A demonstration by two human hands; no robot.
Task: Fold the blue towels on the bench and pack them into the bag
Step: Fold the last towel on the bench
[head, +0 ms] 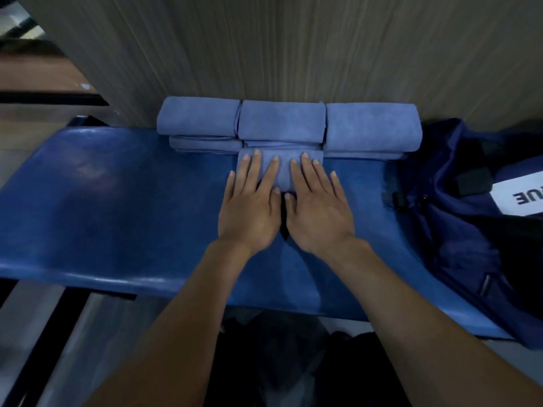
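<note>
Your left hand [249,207] and right hand [318,207] are both flat, fingers straight and spread, pressing down on the small folded towel [283,171] at the middle of the desk [117,201]. Nothing's gripped, just palms and fingers resting on it, thumbs nearly meeting at its near edge. Looks to me like you're squashing the air out and setting the creases so the fold doesn't spring back.

Right at 12 o'clock from your hands, touching that towel's far edge, sit the finished ones: a left stack [199,121], a middle stack [282,121] and a right stack [371,127], lined up against the wood-grain wall [293,48], probably so they stay square and out of your folding space.

Over at 3 o'clock the navy bag [458,201] slumps on the desk's end, white label [520,198] facing up. Can't tell if it's unzipped. My guess is folding's nearly done and packing comes next.
</note>
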